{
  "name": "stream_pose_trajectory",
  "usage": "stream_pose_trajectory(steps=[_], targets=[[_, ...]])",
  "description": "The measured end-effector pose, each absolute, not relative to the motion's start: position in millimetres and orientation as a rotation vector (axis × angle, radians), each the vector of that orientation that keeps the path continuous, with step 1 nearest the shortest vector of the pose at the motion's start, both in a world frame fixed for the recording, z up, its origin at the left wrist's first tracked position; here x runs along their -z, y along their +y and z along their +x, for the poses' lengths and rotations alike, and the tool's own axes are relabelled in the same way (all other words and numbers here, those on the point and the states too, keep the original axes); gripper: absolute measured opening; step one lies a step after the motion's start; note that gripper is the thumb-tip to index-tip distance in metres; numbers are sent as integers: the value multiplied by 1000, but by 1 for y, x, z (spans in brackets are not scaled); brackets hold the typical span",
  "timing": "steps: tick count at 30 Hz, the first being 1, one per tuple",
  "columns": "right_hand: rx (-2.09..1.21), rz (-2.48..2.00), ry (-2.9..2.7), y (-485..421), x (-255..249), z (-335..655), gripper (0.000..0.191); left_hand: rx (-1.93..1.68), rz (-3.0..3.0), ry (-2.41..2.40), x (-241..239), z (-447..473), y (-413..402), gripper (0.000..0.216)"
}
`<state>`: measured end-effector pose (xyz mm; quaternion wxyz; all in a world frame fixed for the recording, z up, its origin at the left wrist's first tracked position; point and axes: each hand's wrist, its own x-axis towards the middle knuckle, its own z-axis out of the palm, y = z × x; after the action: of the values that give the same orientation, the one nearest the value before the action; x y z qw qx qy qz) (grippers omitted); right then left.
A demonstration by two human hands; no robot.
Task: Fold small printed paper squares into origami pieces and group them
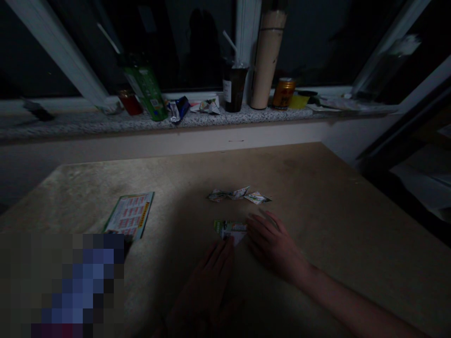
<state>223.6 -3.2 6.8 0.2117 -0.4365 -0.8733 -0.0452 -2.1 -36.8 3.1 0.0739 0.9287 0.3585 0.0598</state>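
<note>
A small folded piece of printed paper [230,228], green at its left corner, lies on the table. My left hand [213,270] is in deep shadow at its lower edge, fingers stretched out with the tips on the paper. At the paper's right end rests my right hand [271,239], fingers spread and slightly bent, some tips touching or just over the edge. The undersides of both hands are hidden. Just beyond lie several folded paper pieces [239,193] in a row.
A printed sheet or booklet [132,213] lies left on the tabletop [317,197]. Along the granite sill [197,119] stand a green bottle [146,91], a dark cup with a straw [234,89], a tall tumbler [268,61] and an orange can [283,94]. A pixelated patch covers the lower left.
</note>
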Motion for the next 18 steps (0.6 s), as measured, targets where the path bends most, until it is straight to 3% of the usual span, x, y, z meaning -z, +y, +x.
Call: stream_pose_trajectory(steps=[18], targets=[[-300,-958,-2623,-23,-18,211,30,-178,2929,1354,-9,-8,-21,57]])
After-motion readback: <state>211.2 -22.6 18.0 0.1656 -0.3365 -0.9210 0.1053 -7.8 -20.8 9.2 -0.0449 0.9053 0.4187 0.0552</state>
